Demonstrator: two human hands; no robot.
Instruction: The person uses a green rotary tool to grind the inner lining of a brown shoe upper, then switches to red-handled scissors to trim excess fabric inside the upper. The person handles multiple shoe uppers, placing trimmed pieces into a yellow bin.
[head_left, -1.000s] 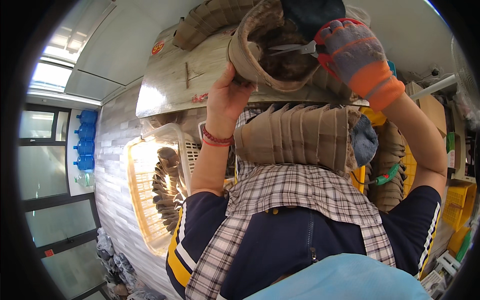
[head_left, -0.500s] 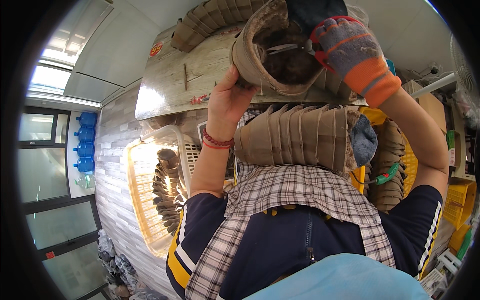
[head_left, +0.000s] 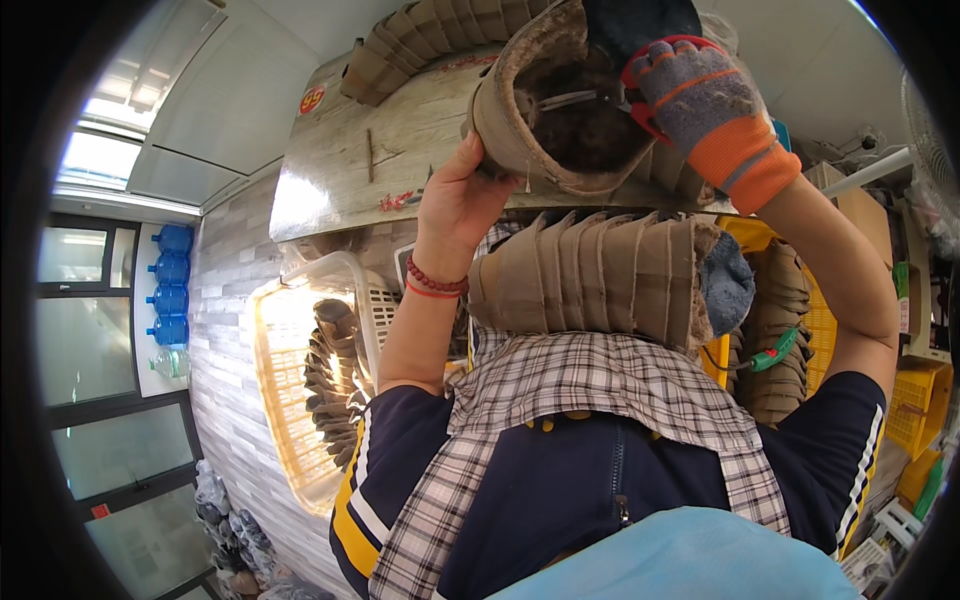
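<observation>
My bare left hand [head_left: 465,190] supports a brown boot upper [head_left: 492,125] with fuzzy lining, its opening turned toward me. Red-handled scissors [head_left: 637,118] are gripped in my right hand [head_left: 705,105], which wears a grey and orange knit glove. Their blades reach into the fur-lined opening and stand slightly apart. A dark blue flap [head_left: 640,25] rises at the far side of that opening. Across my lap, below both hands, lies a nested stack of brown uppers [head_left: 590,275] with a blue fuzzy piece [head_left: 728,285] at its right end.
A wood-patterned table [head_left: 335,175] carries another curved stack of uppers [head_left: 425,45]. To my left stands a cream plastic basket [head_left: 275,400] holding more uppers [head_left: 335,370]. On my right, a green-handled tool [head_left: 775,348] rests over another stack [head_left: 780,385] beside yellow crates [head_left: 918,405].
The upper has shifted slightly to the right and turned a little in my left hand. The scissor blades have drawn closer together. My right hand stays nearly in place.
</observation>
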